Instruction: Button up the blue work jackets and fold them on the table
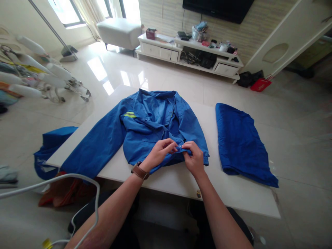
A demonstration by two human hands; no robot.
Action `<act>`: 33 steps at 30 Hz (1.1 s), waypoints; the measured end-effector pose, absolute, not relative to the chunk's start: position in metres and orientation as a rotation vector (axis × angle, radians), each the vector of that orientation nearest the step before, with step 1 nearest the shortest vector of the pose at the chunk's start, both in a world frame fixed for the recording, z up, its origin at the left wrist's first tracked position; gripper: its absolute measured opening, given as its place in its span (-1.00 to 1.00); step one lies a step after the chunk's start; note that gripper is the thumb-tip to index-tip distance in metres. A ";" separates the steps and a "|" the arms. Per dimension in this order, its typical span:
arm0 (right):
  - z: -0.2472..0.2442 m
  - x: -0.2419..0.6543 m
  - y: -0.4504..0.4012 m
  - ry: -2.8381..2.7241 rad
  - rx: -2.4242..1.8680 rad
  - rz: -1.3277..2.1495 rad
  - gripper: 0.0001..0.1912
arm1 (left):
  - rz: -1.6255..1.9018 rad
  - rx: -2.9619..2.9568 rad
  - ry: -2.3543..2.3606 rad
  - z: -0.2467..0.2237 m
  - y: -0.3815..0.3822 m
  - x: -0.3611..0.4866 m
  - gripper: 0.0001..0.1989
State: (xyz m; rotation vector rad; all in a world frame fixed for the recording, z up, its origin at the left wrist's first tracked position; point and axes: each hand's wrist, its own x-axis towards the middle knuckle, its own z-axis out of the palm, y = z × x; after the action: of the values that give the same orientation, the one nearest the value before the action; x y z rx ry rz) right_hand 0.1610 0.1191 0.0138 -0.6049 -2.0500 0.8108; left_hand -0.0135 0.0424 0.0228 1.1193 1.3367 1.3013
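A blue work jacket (109,141) with a yellow-and-grey reflective stripe lies open at the collar on the white table (178,176). Both hands meet at its lower front edge. My left hand (162,152), with a brown-strapped watch (140,171) on the wrist, pinches the cloth at the front opening. Close beside it, my right hand (194,158) grips the hem between thumb and fingers. A small shiny fastener shows between the fingertips; its exact kind is too small to tell. The jacket's left-lying sleeve stretches to the table's near left edge.
Folded blue cloth (241,145) lies on the table's right side. More blue fabric (49,145) hangs past the left edge. A white cable (96,193) loops at the lower left. Behind stand a white TV cabinet (160,52) and a bench (119,31).
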 end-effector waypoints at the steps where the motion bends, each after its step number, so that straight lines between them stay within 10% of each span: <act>1: 0.015 0.161 0.118 -2.068 -0.571 0.791 -0.84 | 1.308 1.013 1.279 0.021 0.044 -0.013 -0.66; 25: 0.025 0.159 0.110 -2.304 -0.366 0.860 -0.90 | 1.150 0.479 1.057 0.007 0.044 -0.015 -0.66; 33: 0.016 0.167 0.129 -2.004 -1.036 1.293 -0.72 | 0.684 0.912 1.092 0.002 0.039 -0.005 -0.76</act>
State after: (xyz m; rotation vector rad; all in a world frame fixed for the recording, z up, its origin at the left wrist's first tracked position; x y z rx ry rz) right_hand 0.1673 0.1285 0.0156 -1.0358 -2.0035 1.2930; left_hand -0.0054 0.0394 0.0023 0.9121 1.0924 0.6836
